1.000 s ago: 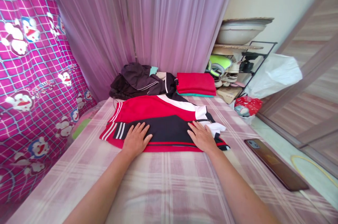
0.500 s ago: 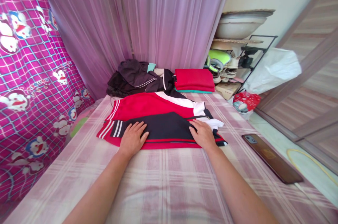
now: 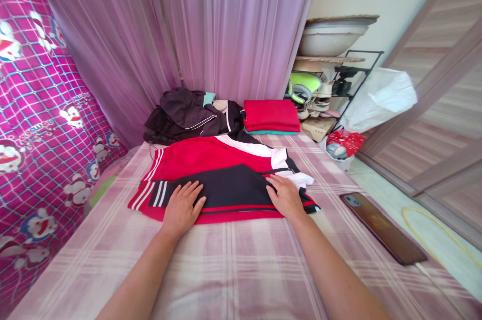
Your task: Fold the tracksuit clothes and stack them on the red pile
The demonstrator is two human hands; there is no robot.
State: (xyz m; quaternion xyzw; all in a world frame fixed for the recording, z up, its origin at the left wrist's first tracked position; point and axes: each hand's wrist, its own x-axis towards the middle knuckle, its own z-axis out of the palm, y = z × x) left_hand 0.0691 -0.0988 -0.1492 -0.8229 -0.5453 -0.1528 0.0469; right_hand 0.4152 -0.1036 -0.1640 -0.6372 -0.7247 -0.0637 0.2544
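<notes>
- Red, black and white jacket [image 3: 199,159] lies on the plaid sheet [image 3: 233,264], lilac curtain [image 3: 241,28] behind, phone [image 3: 384,229] off to the right!
- Its long axis runs left to right: white-striped edges point left, white-trimmed end points right.
- Left hand [image 3: 183,209] rests flat on the black sleeve [image 3: 229,187], fingers [image 3: 190,192] slightly apart; right hand [image 3: 285,197] presses down near the white trim, fingers close together, thumb out.
- Lettering on the magenta curtain [image 3: 52,81]? Too distorted to read!
</notes>
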